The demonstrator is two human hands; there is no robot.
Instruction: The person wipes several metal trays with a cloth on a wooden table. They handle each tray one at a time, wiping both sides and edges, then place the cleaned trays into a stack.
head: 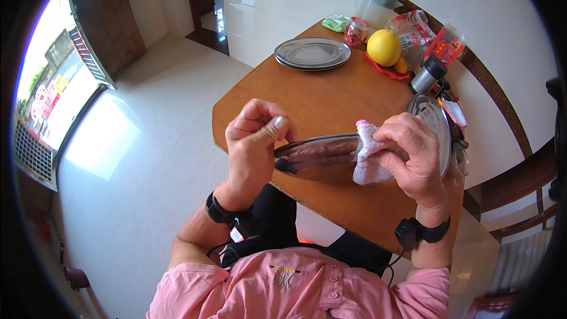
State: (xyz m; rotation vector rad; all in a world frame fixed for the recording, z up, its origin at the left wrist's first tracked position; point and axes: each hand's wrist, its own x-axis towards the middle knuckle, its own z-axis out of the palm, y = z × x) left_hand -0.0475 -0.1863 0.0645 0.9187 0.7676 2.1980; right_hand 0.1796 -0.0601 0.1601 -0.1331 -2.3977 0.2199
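Observation:
A shiny oval metal plate (316,159) is held tilted above the near edge of a brown wooden table (266,93). My left hand (254,141) grips its left end, with curled fingers at the rim and the thumb raised over them. At the other end, my right hand (412,155) pinches a white and pink cloth (366,153) folded over the plate's upper rim. Part of the plate is hidden behind the cloth and right hand. Just beyond that hand lies another metal plate (444,141), partly covered by it.
Stacked oval metal plates (312,53) lie toward the table's far side. A yellow fruit (384,48) sits on a red dish (376,67). Behind stand a lidded pitcher (376,6) and a clear jar (356,31). A steel flask (428,74) and glass cup (461,161) line the wall side.

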